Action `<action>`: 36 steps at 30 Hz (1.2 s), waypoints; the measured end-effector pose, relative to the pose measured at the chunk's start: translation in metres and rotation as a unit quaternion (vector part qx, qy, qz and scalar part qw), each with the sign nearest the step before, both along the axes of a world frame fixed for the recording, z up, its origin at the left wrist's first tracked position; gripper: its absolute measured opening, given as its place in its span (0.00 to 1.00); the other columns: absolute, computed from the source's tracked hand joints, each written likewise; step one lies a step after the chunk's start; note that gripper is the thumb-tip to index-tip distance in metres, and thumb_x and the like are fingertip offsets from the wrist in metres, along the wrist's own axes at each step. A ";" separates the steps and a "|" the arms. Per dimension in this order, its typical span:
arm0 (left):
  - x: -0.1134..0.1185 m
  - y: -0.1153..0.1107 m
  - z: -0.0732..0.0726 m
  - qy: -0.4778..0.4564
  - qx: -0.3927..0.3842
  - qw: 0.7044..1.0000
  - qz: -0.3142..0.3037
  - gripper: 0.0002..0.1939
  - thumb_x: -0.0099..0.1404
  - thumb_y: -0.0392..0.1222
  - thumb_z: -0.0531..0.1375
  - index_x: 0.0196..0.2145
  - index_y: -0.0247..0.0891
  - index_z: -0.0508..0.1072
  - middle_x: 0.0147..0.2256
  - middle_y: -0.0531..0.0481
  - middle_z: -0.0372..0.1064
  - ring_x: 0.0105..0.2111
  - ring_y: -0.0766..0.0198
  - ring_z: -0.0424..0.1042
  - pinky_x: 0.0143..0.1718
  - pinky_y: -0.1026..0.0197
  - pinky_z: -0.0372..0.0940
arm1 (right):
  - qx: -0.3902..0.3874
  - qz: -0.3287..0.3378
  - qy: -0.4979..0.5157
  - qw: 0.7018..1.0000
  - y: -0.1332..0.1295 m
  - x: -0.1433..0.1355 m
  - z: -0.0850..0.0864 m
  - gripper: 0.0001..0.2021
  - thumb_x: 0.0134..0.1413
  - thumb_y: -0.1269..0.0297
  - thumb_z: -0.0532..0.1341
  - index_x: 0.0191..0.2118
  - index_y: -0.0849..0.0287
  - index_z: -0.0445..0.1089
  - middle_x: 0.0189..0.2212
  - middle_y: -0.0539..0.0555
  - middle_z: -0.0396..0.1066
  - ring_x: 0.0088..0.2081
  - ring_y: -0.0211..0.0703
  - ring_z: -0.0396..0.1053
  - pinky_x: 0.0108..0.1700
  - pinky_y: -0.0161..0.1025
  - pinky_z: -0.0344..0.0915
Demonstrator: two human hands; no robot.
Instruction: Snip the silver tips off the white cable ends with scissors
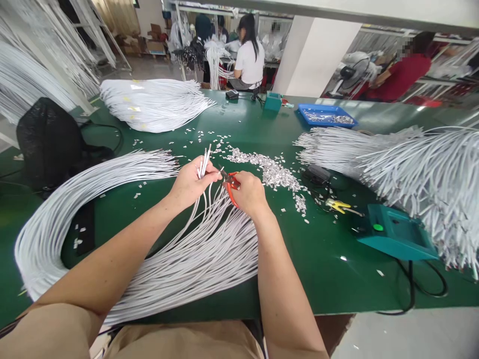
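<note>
My left hand [193,180] is closed around several white cables [204,163], whose ends stick up above the fingers. One cable end is pinched between thumb and forefinger, pointing right. In my right hand [250,192] is a pair of orange-handled cutting pliers [231,188]; its dark jaws are right at that cable end. Whether the jaws touch it I cannot tell. Below both hands a large bundle of white cables [194,264] curves across the table and loops round to the left. Just beyond my hands lies a heap of small silvery-white pieces [275,172].
More cable bundles lie at the back left [153,104] and right [422,174] of the green table [318,269]. A teal device [396,229] with a black cord, a yellow clip [338,205], a blue tray [327,115] and a black bag [50,142] stand around. People work beyond.
</note>
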State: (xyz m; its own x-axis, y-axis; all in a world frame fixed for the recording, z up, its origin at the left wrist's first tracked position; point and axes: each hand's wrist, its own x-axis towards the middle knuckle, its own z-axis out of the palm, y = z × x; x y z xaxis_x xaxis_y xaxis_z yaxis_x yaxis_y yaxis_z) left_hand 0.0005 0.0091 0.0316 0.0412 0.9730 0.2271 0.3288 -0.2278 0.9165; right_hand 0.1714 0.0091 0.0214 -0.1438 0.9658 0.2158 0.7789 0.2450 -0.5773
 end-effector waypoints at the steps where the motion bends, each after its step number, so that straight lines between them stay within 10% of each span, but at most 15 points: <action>1: 0.000 0.000 0.000 0.016 0.007 1.000 0.009 0.09 0.55 0.42 0.64 0.29 0.40 0.65 0.31 0.53 0.75 0.34 0.60 0.74 0.40 0.57 0.64 | -0.020 -0.006 0.056 0.998 0.001 0.001 0.000 0.08 0.53 0.62 0.60 0.27 0.59 0.71 0.29 0.52 0.72 0.30 0.40 0.65 0.33 0.38 0.58; 6: 0.000 -0.001 -0.002 0.076 0.034 0.996 0.030 0.10 0.54 0.43 0.65 0.30 0.40 0.67 0.31 0.53 0.74 0.31 0.62 0.71 0.36 0.59 0.62 | -0.062 0.005 0.396 0.916 0.002 -0.004 0.002 0.09 0.46 0.58 0.65 0.30 0.57 0.76 0.31 0.50 0.75 0.34 0.40 0.69 0.40 0.38 0.64; 14: 0.006 -0.006 -0.001 0.073 0.021 0.997 0.032 0.09 0.55 0.42 0.65 0.31 0.40 0.67 0.32 0.53 0.74 0.31 0.63 0.70 0.36 0.60 0.62 | -0.114 0.003 0.533 0.838 0.001 -0.014 0.003 0.06 0.36 0.63 0.70 0.24 0.58 0.76 0.23 0.47 0.71 0.27 0.36 0.64 0.36 0.37 0.62; 20: 0.005 -0.002 0.000 -0.175 -0.079 0.976 -0.104 0.14 0.56 0.40 0.64 0.28 0.40 0.59 0.27 0.54 0.71 0.29 0.66 0.69 0.31 0.63 0.59 | -0.188 0.021 0.635 0.749 0.007 -0.025 -0.009 0.07 0.34 0.62 0.69 0.21 0.59 0.73 0.17 0.45 0.63 0.23 0.34 0.59 0.28 0.35 0.56; 29: 0.002 0.000 0.002 -0.235 -0.165 0.935 -0.209 0.19 0.58 0.41 0.66 0.26 0.40 0.55 0.23 0.55 0.65 0.23 0.71 0.61 0.24 0.64 0.47 | -0.117 -0.015 0.556 0.823 0.000 -0.025 0.000 0.08 0.38 0.60 0.68 0.26 0.59 0.76 0.23 0.48 0.72 0.27 0.36 0.64 0.35 0.36 0.61; 36: 0.000 -0.003 0.001 -0.143 -0.144 0.963 -0.178 0.10 0.61 0.43 0.64 0.33 0.38 0.65 0.34 0.48 0.74 0.36 0.63 0.72 0.36 0.61 0.62 | -0.018 -0.123 0.522 0.844 0.008 -0.016 -0.009 0.09 0.43 0.58 0.66 0.27 0.60 0.75 0.26 0.50 0.74 0.30 0.39 0.68 0.40 0.39 0.65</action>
State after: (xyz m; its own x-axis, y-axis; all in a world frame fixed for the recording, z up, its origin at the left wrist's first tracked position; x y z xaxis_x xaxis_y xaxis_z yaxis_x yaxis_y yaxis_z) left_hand 0.0006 0.0063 0.0325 0.3602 0.9329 0.0011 0.0013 -0.0017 1.0000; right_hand 0.1555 0.0173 0.0128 0.3118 0.9475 0.0713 -0.1338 0.1181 -0.9840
